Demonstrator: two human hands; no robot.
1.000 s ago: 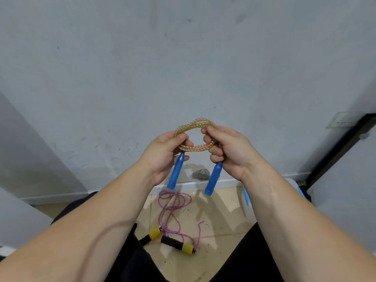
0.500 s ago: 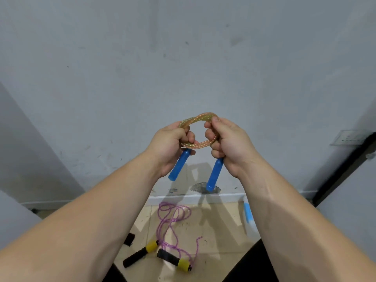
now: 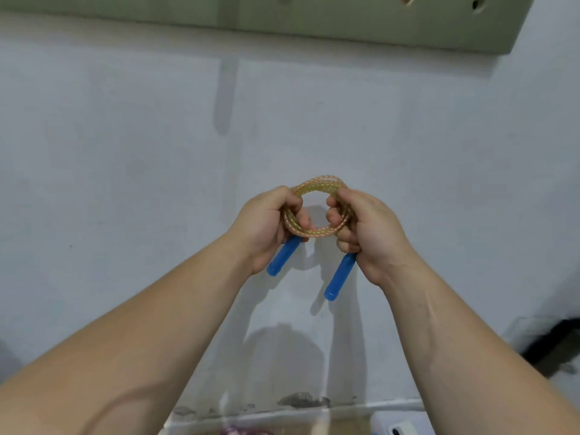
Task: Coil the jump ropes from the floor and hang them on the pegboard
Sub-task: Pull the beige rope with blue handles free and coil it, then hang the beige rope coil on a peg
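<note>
A yellow-orange jump rope [image 3: 317, 231] is wound into a small coil held up in front of the wall. My left hand [image 3: 266, 226] grips the coil's left side and one blue handle [image 3: 284, 256], which sticks out below the fist. On the coil's right side my right hand [image 3: 365, 232] grips the rope together with the other blue handle [image 3: 340, 277]. The green pegboard [image 3: 345, 23] hangs on the wall above, its lower edge and a few holes showing. A bit of the purple rope [image 3: 241, 431] on the floor shows at the bottom edge.
A pale wall [image 3: 125, 152] fills most of the view, with a baseboard [image 3: 282, 412] at the bottom. A white object [image 3: 398, 426] sits on the floor at the lower right. A dark object [image 3: 555, 346] stands at the right edge.
The view has tilted upward, so the pegboard's lower edge now shows and most of the floor with the purple rope has dropped out of view. Both hands still hold the coil.
</note>
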